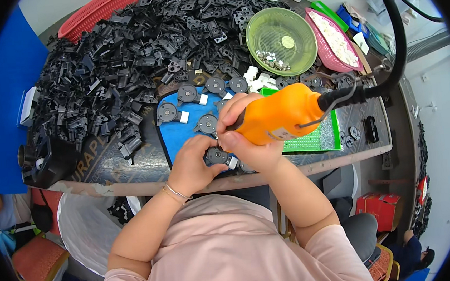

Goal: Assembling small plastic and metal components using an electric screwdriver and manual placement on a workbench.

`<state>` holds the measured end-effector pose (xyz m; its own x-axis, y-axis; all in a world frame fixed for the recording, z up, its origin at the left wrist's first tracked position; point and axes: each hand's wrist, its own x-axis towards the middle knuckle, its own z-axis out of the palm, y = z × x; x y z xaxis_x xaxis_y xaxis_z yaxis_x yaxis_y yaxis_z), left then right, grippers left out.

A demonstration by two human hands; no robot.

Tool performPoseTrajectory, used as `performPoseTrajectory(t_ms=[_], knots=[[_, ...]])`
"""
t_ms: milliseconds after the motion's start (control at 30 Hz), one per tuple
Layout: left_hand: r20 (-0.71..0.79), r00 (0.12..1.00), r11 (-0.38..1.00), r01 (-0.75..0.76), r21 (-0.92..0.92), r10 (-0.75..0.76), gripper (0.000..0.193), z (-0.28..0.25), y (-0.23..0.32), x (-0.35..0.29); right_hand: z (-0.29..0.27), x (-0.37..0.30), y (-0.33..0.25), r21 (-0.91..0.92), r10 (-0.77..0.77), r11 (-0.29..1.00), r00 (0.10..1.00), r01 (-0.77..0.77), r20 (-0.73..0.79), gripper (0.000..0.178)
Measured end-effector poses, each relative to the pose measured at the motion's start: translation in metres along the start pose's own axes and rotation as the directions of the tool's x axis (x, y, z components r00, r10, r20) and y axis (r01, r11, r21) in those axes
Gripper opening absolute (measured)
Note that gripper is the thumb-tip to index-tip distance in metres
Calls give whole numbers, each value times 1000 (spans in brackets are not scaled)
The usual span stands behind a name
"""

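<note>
My right hand (255,151) is wrapped round an orange electric screwdriver (281,112), tilted with its front end toward my left hand. The tip is hidden behind my fingers. My left hand (191,163) grips a round dark-grey plastic part (216,156) with a white tab, thumb at its near side and fingers on the far side. Several similar round parts, such as one at the left (168,113) and one in the middle (207,124), lie on a blue mat (180,140) just beyond my hands.
Black plastic pieces (138,47) are heaped across the table's far left. A green basket (251,33) holds small metal pieces; a pink basket (359,65) holds white ones. A green tray (310,143) sits right of my hands. A thick black cable (398,26) runs from the screwdriver.
</note>
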<state>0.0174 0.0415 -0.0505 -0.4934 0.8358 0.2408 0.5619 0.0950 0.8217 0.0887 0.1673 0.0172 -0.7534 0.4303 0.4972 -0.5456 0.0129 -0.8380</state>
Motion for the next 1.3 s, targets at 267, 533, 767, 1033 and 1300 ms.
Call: performPoseTrajectory(t_ms=[267,533,767,1033,1300], knots=[[42,995,995,94,-18,-93,47,0,-1,-6,-55,12,-61,61,-170,982,974,180,-149,22],[59,991,992,124,-19,-123,47,-2,4,-3,-92,-20,-30,-206,-135,977,905,53,-403,22],[38,996,997,75,16,-75,50,1,0,-3,-93,-18,-28,-188,-114,981,909,40,-402,21],[55,994,995,97,-15,-96,47,-1,3,-2,-95,-18,-25,-173,-89,985,921,23,-380,22],[28,998,998,61,-9,-60,48,1,-2,-4,-54,-8,-56,-2,-156,987,954,160,-255,23]])
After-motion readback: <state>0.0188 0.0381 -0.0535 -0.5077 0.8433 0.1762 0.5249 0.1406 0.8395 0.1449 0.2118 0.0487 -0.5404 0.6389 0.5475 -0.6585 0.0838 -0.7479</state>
